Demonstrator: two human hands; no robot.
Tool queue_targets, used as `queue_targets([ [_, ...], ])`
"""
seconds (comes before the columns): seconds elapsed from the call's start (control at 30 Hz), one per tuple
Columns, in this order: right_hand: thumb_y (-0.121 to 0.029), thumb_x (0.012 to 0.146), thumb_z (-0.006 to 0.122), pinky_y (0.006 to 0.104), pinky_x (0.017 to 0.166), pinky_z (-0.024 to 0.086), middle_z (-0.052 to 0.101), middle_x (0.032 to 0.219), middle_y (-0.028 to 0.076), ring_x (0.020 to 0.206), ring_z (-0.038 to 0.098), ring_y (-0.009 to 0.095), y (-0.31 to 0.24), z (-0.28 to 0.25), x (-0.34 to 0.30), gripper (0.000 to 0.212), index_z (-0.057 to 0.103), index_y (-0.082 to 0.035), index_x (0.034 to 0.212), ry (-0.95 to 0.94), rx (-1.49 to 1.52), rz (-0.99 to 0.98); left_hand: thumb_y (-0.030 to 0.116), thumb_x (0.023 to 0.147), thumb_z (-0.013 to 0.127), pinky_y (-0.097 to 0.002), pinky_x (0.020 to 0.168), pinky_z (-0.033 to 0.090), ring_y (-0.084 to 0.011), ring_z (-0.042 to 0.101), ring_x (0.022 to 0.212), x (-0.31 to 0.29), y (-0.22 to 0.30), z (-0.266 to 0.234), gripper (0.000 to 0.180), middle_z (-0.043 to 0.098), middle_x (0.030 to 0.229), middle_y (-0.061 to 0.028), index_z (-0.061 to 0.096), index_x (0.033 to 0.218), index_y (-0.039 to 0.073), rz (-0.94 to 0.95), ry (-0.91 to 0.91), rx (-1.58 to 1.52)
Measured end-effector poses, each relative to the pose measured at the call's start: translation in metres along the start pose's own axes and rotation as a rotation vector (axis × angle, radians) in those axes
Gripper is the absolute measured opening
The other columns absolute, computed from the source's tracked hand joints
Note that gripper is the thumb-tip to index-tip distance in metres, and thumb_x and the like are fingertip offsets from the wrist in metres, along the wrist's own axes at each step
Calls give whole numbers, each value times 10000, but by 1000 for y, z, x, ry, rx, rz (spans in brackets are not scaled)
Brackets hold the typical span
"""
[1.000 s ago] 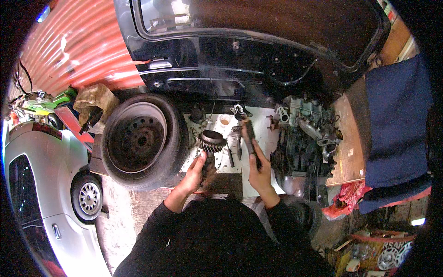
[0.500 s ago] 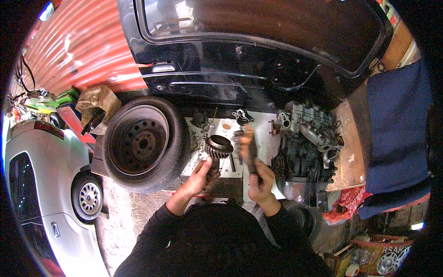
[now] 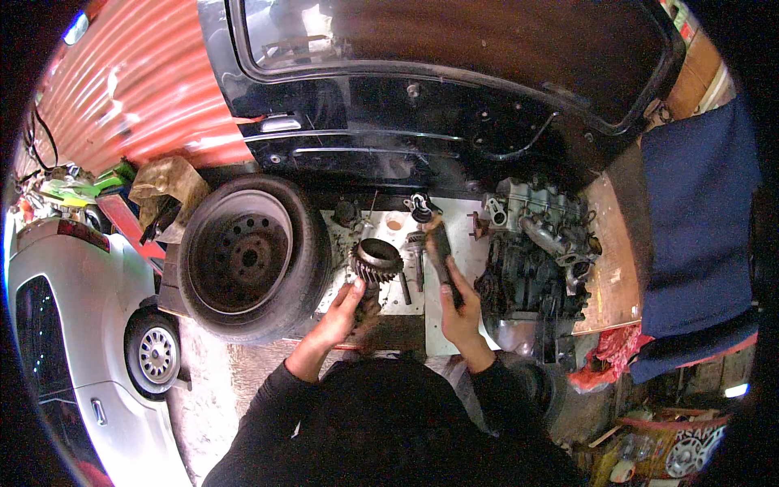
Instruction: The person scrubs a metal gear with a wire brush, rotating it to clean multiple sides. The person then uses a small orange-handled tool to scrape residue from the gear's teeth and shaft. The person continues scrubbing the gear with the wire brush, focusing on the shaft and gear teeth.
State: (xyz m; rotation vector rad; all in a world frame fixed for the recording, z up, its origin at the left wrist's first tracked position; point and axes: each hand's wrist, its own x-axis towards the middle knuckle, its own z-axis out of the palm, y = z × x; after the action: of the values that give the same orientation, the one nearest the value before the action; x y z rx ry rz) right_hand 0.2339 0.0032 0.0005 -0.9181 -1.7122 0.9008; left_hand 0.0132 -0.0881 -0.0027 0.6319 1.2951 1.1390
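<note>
My left hand (image 3: 344, 313) is closed around the lower part of a dark gear (image 3: 376, 261) with slanted teeth and an open ring on top. The thumb presses against its toothed rim, and the gear is raised above the white work surface (image 3: 412, 302). To its right, my right hand (image 3: 462, 315) grips a brush-like tool (image 3: 439, 247) with a dark body and a tan end pointing away from me. The tool stands apart from the gear. Beyond both hands, a small metal part with a dark ring (image 3: 419, 209) lies near the surface's far edge.
A tyre on a steel rim (image 3: 251, 256) stands left of my hands. An engine block (image 3: 540, 260) sits to the right on a wooden board (image 3: 621, 268). A dark vehicle panel (image 3: 389, 138) borders the far side. A silver car (image 3: 105, 325) is at far left.
The brush-like tool has slowed from a blur and tilts away with its tan end to the left. My right fingers have straightened somewhat along it. The gear stays in my left hand.
</note>
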Motion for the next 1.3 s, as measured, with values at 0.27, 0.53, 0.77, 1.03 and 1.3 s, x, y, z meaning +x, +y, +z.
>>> queue_targets([
  [0.27,-103,860,599,388,795,534,672,1017,238,844,671,340,9,-6,14,550,520,-57,1402,-221,-205,-55,586,996,443,-244,677,441,-94,523,770,-6,14,7,610,592,899,-21,569,1124,3,75,13,-99],
  [0.53,-69,802,652,362,689,519,632,903,171,750,641,304,-53,-14,15,485,617,-32,1284,-126,-120,-405,573,987,477,-310,903,456,-152,554,1044,-6,36,4,665,609,1171,-100,531,1300,-11,47,36,286],
  [0.77,-54,781,668,361,620,505,599,833,145,703,620,286,-57,-19,15,457,665,-51,1238,-192,-113,-390,403,1032,492,-362,540,359,-110,373,628,-11,50,8,531,429,597,-38,508,741,-41,570,58,533],
  [1.03,-62,767,702,324,614,475,596,830,149,677,588,257,-83,-13,29,462,663,-33,1227,-184,-134,-438,397,1026,506,-384,541,367,-122,380,610,-7,64,0,543,407,565,-90,522,727,-56,483,61,552],
  [1.3,-58,750,724,346,628,523,625,834,133,696,641,280,-51,-19,15,446,702,-90,1194,-206,-156,-402,300,990,583,-423,559,399,-221,435,543,-10,49,7,418,528,610,-214,586,793,-69,695,96,678],
])
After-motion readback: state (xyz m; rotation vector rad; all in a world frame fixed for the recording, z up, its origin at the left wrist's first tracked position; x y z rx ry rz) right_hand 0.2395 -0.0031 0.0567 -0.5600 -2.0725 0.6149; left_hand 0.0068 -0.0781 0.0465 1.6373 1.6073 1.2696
